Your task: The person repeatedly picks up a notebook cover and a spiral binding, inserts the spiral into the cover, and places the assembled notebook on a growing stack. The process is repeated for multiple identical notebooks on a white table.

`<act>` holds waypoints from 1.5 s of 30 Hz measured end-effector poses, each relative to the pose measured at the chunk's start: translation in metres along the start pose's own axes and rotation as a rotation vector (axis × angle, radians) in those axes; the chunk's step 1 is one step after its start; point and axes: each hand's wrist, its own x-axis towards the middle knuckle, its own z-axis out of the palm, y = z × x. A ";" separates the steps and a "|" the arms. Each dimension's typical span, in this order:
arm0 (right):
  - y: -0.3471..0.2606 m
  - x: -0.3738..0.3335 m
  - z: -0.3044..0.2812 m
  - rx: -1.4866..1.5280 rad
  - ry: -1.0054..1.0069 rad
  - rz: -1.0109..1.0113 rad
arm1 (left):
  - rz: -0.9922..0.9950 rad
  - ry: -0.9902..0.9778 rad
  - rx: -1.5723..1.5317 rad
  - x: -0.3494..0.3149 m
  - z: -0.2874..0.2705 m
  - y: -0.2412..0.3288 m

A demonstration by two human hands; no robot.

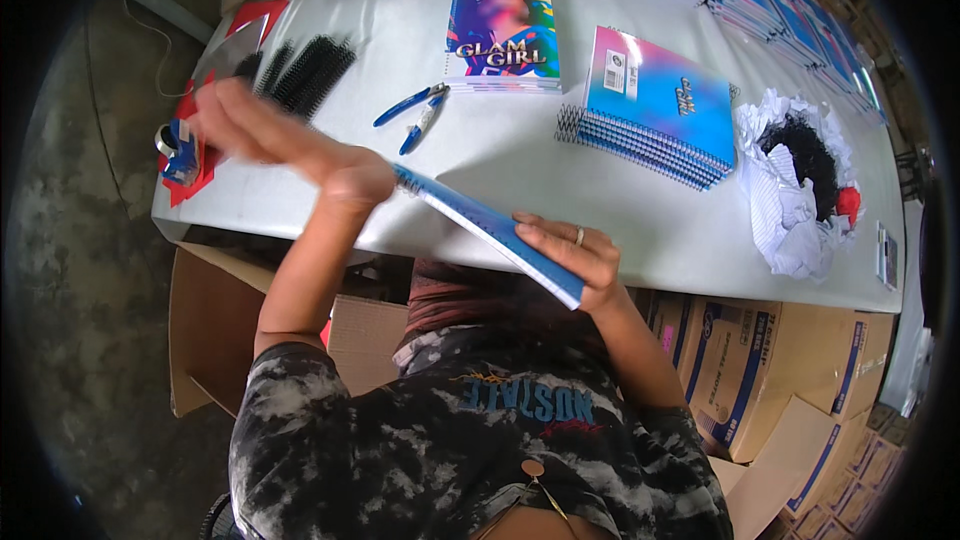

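Observation:
My right hand grips a thin blue-covered notebook by its near right end, thumb and fingers on the cover. The notebook is tilted, its white page edge toward me, above the table's front edge. At its far left end, a few dark coil loops show near my left wrist. My left hand is raised over the table's left side, fingers stretched out and smeared by motion, holding nothing visible. Just beyond it lies a bunch of black spiral coils. Blue-handled pliers rest spread on the table between the hands.
A stack of notebooks with colourful covers stands mid-table. Right of it are stacked blue-and-pink spiral notebooks and a crumpled white bag of black scraps. A blue tape roll sits far left. Cardboard boxes stand under the table.

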 end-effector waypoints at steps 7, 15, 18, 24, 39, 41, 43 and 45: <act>0.002 0.006 -0.003 -0.019 0.028 0.030 | 0.301 -0.379 0.000 -0.050 -0.021 0.012; 0.006 -0.001 0.000 -0.064 0.081 0.032 | 0.311 -0.437 -0.161 -0.091 -0.033 0.006; -0.002 0.008 0.008 -0.009 -0.036 -0.017 | 0.116 -0.189 -0.175 -0.065 -0.009 0.002; 0.002 0.007 0.005 -0.072 0.069 0.062 | 0.520 -0.425 -0.082 -0.065 -0.015 0.041; 0.012 0.007 0.018 -0.068 0.117 0.054 | 0.179 -0.548 -0.219 -0.067 -0.010 0.068; 0.012 0.008 0.016 -0.072 0.105 0.081 | 0.363 -0.586 -0.269 -0.072 -0.019 0.077; 0.001 0.007 0.017 -0.084 0.051 0.148 | 0.316 -0.373 -0.172 -0.057 -0.006 0.051; 0.005 0.012 0.022 -0.007 0.062 0.049 | 0.227 -0.422 -0.185 -0.045 0.001 0.053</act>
